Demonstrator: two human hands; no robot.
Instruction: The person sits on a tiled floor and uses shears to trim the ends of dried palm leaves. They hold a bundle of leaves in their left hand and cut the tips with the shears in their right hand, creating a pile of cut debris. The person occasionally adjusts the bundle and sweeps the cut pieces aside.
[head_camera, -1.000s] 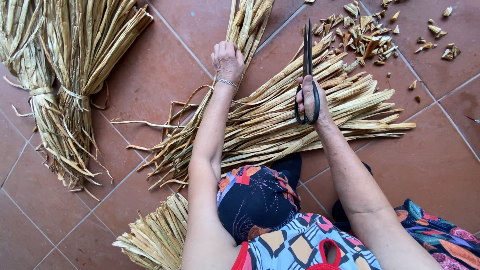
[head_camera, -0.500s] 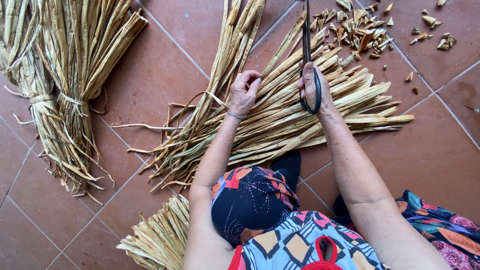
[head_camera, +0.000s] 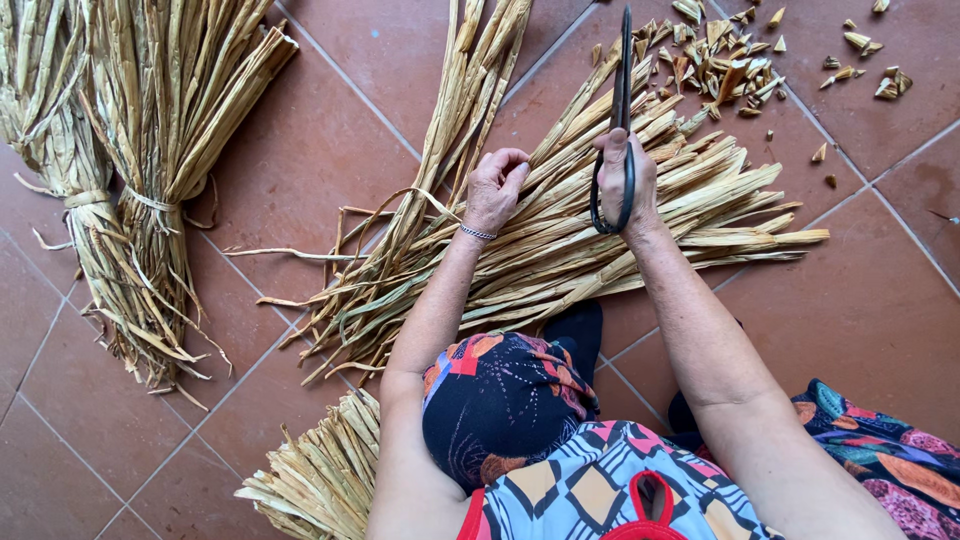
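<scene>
Your hands, two in view. Your left hand (head_camera: 495, 190) is curled, its fingertips pinching a few strips at the top of the loose pile of dried reed strips (head_camera: 600, 240). Your right hand (head_camera: 625, 180) is closed around the handle loops of one pair of dark scissors (head_camera: 620, 110); the blades point away from you and lie together.

Reed, four lots:
- One loose fanned pile, lying on the floor just beyond your knees, under both hands; its cut ends point to the right.
- One narrow sheaf (head_camera: 470, 110) running from the pile's left part toward the top edge, overlapping the pile.
- Two tied bundles (head_camera: 130, 170) at the left, side by side and touching, each bound once near the middle with a reed strip, well apart from your hands.
- One further bundle (head_camera: 320, 480) at the lower edge, beside your left arm, only partly in view.

Offcuts (head_camera: 720, 60): a scatter of short cut pieces at the top right, beyond the scissor tips, too many and too small to count exactly.

Floor (head_camera: 880, 300): reddish-brown tiles with pale joints.

One thin bracelet (head_camera: 478, 232) on your left wrist.
</scene>
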